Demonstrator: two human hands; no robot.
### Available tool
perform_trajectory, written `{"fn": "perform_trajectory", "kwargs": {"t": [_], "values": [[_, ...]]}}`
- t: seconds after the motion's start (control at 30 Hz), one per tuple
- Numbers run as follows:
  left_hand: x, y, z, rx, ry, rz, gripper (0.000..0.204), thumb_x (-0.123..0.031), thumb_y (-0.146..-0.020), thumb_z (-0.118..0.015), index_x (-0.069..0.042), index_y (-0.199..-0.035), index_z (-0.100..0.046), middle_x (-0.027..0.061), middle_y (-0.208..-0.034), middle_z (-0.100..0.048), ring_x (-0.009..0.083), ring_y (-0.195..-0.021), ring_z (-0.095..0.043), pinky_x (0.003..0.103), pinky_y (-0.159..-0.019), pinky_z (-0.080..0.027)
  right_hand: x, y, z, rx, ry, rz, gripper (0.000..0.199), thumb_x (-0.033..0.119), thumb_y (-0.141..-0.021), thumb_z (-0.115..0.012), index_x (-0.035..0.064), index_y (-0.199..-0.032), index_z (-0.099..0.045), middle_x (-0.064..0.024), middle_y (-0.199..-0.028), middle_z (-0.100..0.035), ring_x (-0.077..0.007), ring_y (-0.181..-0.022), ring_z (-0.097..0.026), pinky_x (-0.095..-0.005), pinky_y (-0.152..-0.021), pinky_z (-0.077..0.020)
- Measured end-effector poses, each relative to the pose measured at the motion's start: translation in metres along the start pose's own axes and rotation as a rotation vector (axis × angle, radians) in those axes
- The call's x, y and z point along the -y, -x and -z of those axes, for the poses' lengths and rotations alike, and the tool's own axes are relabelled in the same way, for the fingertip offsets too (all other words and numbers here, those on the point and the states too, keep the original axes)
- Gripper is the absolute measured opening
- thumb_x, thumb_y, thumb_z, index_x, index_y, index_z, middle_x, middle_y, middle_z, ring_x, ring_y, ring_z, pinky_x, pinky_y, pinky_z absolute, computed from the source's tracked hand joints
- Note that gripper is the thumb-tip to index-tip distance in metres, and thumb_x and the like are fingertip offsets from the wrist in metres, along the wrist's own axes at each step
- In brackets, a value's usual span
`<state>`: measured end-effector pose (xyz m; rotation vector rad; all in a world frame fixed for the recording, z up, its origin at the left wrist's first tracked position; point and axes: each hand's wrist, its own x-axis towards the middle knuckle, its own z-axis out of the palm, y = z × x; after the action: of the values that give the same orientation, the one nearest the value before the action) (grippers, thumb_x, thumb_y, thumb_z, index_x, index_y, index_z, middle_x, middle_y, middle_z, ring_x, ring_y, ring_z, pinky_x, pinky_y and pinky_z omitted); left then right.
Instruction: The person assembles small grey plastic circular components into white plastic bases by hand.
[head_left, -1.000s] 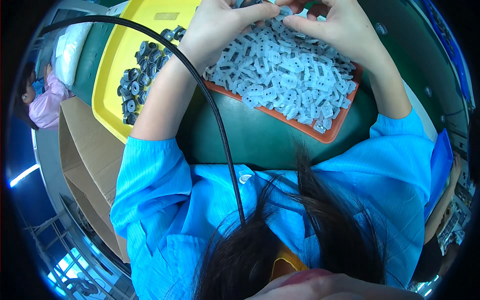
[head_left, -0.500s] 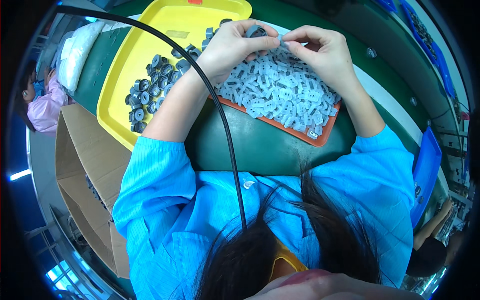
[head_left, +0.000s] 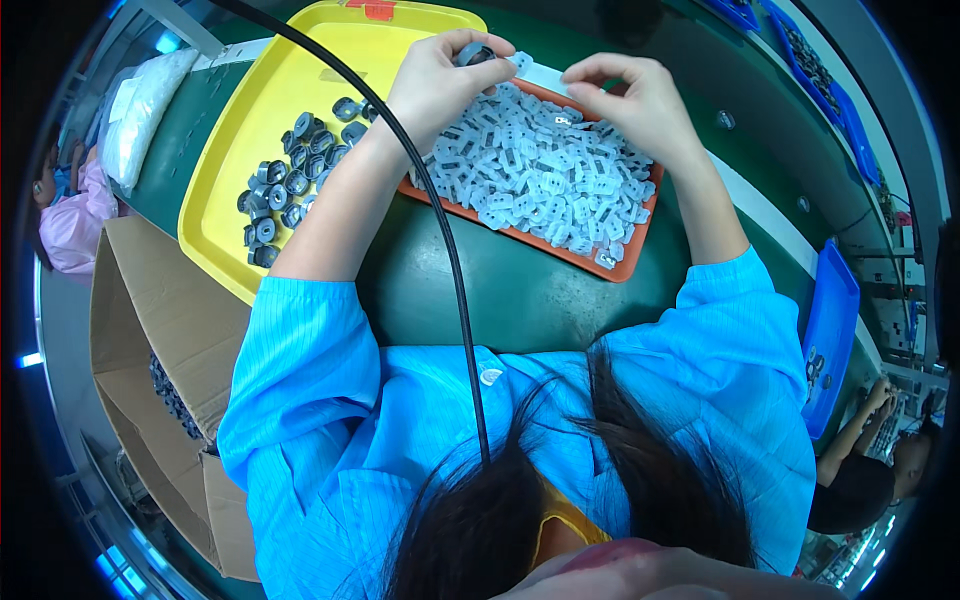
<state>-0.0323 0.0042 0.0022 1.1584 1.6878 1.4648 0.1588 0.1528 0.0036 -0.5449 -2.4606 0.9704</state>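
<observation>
My left hand (head_left: 432, 92) is closed round a dark grey ring-shaped plastic part (head_left: 474, 54), above the far left corner of an orange tray (head_left: 622, 270). A small translucent plastic piece (head_left: 520, 64) shows at its fingertips. My right hand (head_left: 640, 105) hovers over the tray's far right side, its thumb and index fingertip slightly apart with nothing visible between them. Many translucent plastic pieces (head_left: 560, 180) are heaped in the orange tray. Left of it, a yellow tray (head_left: 225, 165) carries several dark grey ring-shaped parts (head_left: 296, 182), partly hidden by my left forearm.
A black cable (head_left: 440, 215) hangs across the view in front of my left forearm. An open cardboard box (head_left: 165, 310) stands at the left, below a clear plastic bag (head_left: 145, 115). Blue bins (head_left: 832, 330) line the right side. Other people sit at both far sides.
My hands have drawn apart from where their fingertips met. My right fingers have parted, and the translucent piece shows at my left fingertips. The whole view has shifted slightly.
</observation>
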Motion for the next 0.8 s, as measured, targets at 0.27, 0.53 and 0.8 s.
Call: {"fn": "perform_trajectory", "kwargs": {"t": [0.27,0.53,0.8], "values": [[0.008,0.001,-0.003,0.052,-0.012,0.02,0.03,-0.018,-0.09,-0.078,-0.005,-0.116,-0.073,-0.0011,-0.082,-0.064,0.004,-0.071,-0.052,0.019,-0.063,-0.04,-0.001,0.003,-0.025,0.216,0.146,0.296,0.013,0.014,-0.084,-0.071,0.0042,-0.092,-0.076,-0.0115,-0.085,-0.071,-0.0294,-0.079,-0.069,-0.0406,-0.076,-0.0554],[0.006,-0.008,0.005,0.042,0.037,0.039,0.028,-0.017,-0.09,-0.078,-0.005,-0.115,-0.073,-0.0008,-0.083,-0.065,0.0043,-0.07,-0.051,0.019,-0.063,-0.04,-0.001,-0.01,-0.015,0.28,-0.042,-0.017,0.019,0.019,-0.085,-0.072,0.0025,-0.094,-0.075,-0.0103,-0.083,-0.071,-0.0274,-0.078,-0.069,-0.0389,-0.077,-0.0556],[0.005,0.001,0.004,0.051,0.031,0.051,0.027,-0.016,-0.09,-0.078,-0.005,-0.114,-0.073,0.0003,-0.085,-0.064,0.0052,-0.074,-0.053,0.019,-0.065,-0.039,-0.001,-0.012,-0.025,0.346,0.144,0.185,0.018,0.019,-0.086,-0.074,0.0021,-0.091,-0.078,-0.0104,-0.088,-0.072,-0.021,-0.079,-0.068,-0.034,-0.073,-0.0538]]}}
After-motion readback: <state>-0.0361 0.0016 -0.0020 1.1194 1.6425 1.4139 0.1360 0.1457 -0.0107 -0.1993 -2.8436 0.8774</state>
